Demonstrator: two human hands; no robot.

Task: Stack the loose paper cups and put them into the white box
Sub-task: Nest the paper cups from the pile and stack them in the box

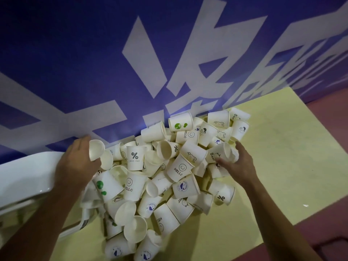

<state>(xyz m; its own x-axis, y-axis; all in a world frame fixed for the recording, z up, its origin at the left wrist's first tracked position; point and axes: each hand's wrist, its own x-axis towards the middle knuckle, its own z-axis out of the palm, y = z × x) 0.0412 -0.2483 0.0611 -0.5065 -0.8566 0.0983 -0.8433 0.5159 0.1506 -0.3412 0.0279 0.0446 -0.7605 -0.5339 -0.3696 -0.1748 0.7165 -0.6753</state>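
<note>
A big heap of loose white paper cups [162, 178], some printed with "HELLO", "%" or bear drawings, lies on a pale yellow table [273, 166]. My left hand [75, 162] grips one cup [96, 149] at the heap's left edge, its mouth facing right. At the heap's right side my right hand [237, 162] holds a cup marked "Bear" [218, 153], lying on its side. The white box [24, 178] sits at the left, partly under my left forearm; its inside is not visible.
A blue wall [94, 53] with large white lettering rises directly behind the table and the heap. A reddish floor [320, 213] shows beyond the table's right and near edges. Bare yellow tabletop extends to the right of the cups.
</note>
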